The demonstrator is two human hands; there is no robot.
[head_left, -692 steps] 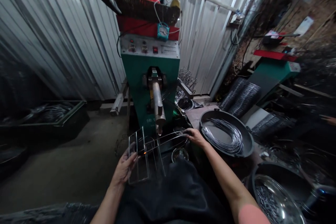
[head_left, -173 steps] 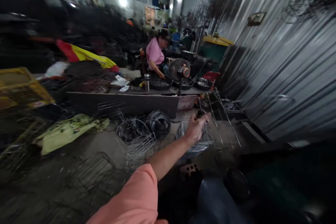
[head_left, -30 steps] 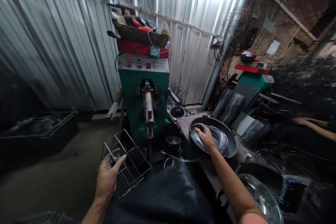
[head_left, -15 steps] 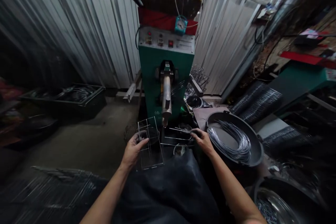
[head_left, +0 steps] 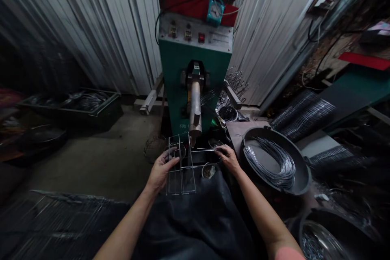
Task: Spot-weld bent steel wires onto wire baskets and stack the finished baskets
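My left hand (head_left: 161,169) is closed on a rectangular wire frame (head_left: 182,183), thumb on the near side. The frame stands tilted just below the cylindrical metal arm (head_left: 195,105) of a green machine (head_left: 170,69), its upper right corner close to the arm's tip. From the right, my right hand (head_left: 228,157) pinches a thin metal wire (head_left: 203,150) that points left toward the frame and the tip. Whether wire and frame touch, I cannot tell.
On the right, a round black pan (head_left: 304,183) holds a bundle of cut wires (head_left: 280,166). A metal bowl (head_left: 329,237) with small pieces lies nearer. Left stands a crate (head_left: 109,105) of metal parts; a stack of wire pieces (head_left: 70,219) lies front left.
My left hand has brought the wire frame to the right, under the machine's tip. My right hand has moved left with the wire. The view has tilted downward a little.
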